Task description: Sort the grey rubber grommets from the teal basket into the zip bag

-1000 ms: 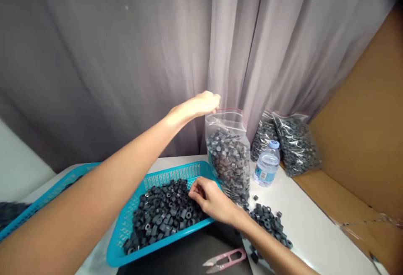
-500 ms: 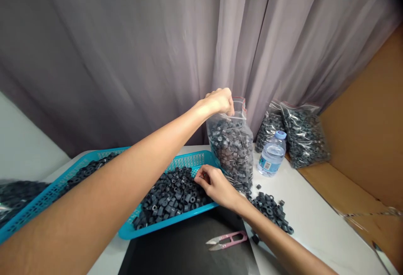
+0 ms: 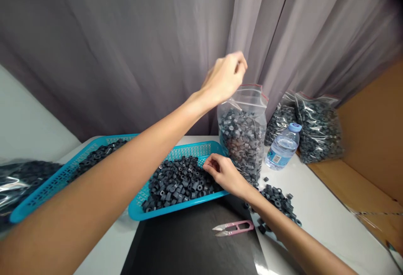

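My left hand [image 3: 227, 73] is raised just above the mouth of a clear zip bag [image 3: 242, 134] filled with small dark grey tube pieces. Its fingers are curled and slightly blurred; whatever they may hold is hidden. Over the right end of a blue plastic basket [image 3: 185, 205], my right hand [image 3: 225, 173] has thumb and fingertips pinched together. Anything in that pinch is too small to make out. Beneath and beside it lies a heap of short dark grey tubes [image 3: 179, 180] in the basket.
Pink-handled thread snips [image 3: 234, 228] lie on a black sheet [image 3: 189, 245]. Loose tubes [image 3: 280, 203] are scattered on the white table at the right. A water bottle [image 3: 283, 147] stands before more filled bags [image 3: 319, 130]. Another bag [image 3: 25, 178] is at far left.
My left hand has risen from the bag's mouth to above it. My right hand keeps its pinch over the basket. The whole view has shifted slightly.
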A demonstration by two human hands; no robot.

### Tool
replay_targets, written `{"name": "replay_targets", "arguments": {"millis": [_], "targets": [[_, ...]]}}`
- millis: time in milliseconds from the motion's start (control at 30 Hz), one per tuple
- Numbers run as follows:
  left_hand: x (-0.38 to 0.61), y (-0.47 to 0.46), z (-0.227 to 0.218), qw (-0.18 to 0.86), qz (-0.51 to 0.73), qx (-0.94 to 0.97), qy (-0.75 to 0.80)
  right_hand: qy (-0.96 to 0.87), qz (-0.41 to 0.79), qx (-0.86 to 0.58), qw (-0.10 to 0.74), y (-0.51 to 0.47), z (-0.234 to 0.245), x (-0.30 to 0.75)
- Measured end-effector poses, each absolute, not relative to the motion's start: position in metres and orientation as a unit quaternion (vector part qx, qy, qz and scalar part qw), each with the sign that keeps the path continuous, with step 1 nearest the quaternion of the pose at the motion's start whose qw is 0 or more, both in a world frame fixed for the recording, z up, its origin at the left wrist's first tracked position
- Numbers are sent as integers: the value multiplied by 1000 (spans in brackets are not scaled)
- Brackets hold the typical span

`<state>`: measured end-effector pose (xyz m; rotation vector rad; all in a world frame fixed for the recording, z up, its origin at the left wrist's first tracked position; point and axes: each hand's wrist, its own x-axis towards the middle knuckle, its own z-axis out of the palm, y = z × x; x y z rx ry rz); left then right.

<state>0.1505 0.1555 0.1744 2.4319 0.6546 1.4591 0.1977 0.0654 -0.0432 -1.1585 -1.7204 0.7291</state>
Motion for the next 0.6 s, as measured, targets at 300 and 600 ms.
{"name": "replay_targets", "arguments": {"millis": [300,600], "targets": [[5,64,21,243,402,792,391,-687,319,-444,478,65,-41,203],[-10,37,-16,199,381,817,384,-708,381,-390,449,38,-21,187]]}}
